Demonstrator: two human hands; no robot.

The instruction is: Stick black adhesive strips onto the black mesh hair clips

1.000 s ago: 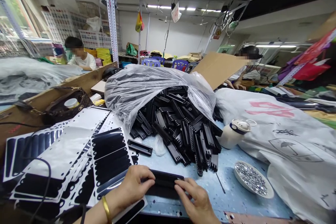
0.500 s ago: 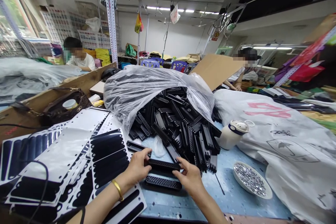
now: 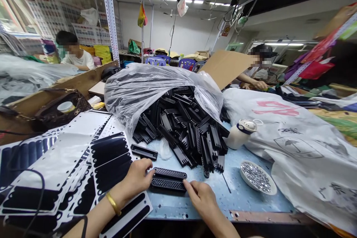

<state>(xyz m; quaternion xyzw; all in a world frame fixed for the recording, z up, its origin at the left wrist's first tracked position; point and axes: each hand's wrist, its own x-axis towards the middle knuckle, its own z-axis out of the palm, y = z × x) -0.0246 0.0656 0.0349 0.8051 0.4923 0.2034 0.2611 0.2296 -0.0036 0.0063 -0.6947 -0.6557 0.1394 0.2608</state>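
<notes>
Two narrow black plastic pieces with cross-hatched faces lie side by side on the blue table, the far piece (image 3: pixel 170 173) against the near piece (image 3: pixel 167 184). My left hand (image 3: pixel 138 175), with a gold bangle at its wrist, pinches the left end of the far piece. At the right ends, the fingertips of my right hand (image 3: pixel 201 195) press in, fingers bent together. Another black piece (image 3: pixel 144 152) lies just beyond my left hand. Behind it, a large heap of similar black pieces (image 3: pixel 184 126) spills from a clear plastic bag (image 3: pixel 131 85).
Sheets of black stickers (image 3: pixel 111 156) cover the left side. On the right stand a bowl of small shiny metal parts (image 3: pixel 258 178), a cream lidded cup (image 3: pixel 240 135) and a white sack (image 3: pixel 290 137). A thin black rod (image 3: pixel 227 183) lies near the bowl. Two people sit across the table.
The far piece has come down flat against the near piece. My hands have lowered with it to its ends. The view has shifted slightly.
</notes>
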